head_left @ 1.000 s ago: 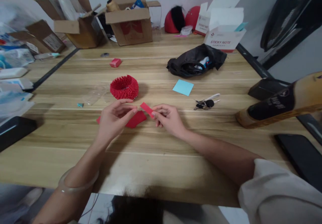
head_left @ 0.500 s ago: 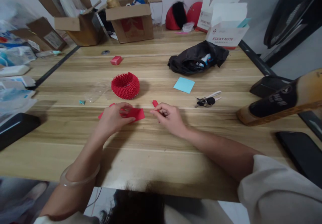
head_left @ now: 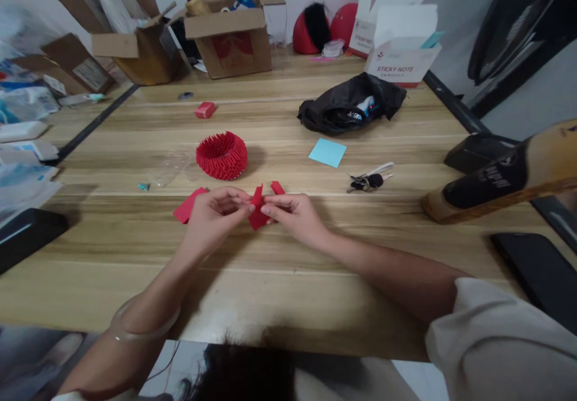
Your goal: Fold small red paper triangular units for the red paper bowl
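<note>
Between my fingertips I hold a red paper piece [head_left: 258, 217], bent upright along a fold. My left hand [head_left: 220, 211] pinches its left side and my right hand [head_left: 293, 213] pinches its right side. Another folded red strip [head_left: 277, 187] pokes out just behind my right fingers; whether they touch it I cannot tell. Flat red paper [head_left: 188, 206] lies on the table to the left, partly under my left hand. Beyond my hands sits a round red bowl [head_left: 222, 159] built of many pointed folded paper pieces.
A light blue paper square [head_left: 327, 152], keys [head_left: 369, 181] and a black bag [head_left: 351, 106] lie beyond my right hand. A small red block [head_left: 205, 110] is farther back. A bottle [head_left: 491, 175] and a phone [head_left: 536, 275] are at right; cardboard boxes [head_left: 234, 46] line the back.
My left hand has moved right with a red paper piece, uncovering more of the flat red paper. Both hands now meet on the piece, which has been bent upward.
</note>
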Demonstrator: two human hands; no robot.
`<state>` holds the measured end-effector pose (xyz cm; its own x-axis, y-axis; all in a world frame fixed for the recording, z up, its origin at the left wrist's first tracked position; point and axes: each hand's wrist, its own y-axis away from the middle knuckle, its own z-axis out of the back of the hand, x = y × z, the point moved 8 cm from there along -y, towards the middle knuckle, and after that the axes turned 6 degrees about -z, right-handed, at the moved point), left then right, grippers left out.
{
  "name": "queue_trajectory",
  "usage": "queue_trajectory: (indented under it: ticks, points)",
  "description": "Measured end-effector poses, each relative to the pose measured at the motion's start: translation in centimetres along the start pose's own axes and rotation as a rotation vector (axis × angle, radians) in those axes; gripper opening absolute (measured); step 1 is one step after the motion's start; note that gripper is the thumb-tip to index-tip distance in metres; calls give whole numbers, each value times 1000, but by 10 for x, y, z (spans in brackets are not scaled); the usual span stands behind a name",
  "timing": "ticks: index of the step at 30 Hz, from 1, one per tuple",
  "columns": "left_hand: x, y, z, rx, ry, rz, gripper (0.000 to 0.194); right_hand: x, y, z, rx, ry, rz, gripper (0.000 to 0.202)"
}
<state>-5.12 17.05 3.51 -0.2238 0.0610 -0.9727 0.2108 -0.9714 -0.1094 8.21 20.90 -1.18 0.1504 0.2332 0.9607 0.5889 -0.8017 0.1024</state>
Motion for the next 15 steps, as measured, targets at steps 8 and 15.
queue_trajectory:
  ticks: [8,15]
  points:
    - [0,3,-10,88,-48,14,21,1,-3,4,-5,-41,-7,13]
    - [5,2,-2,-21,2,42,23,-5,0,-4,53,-151,-99,17]
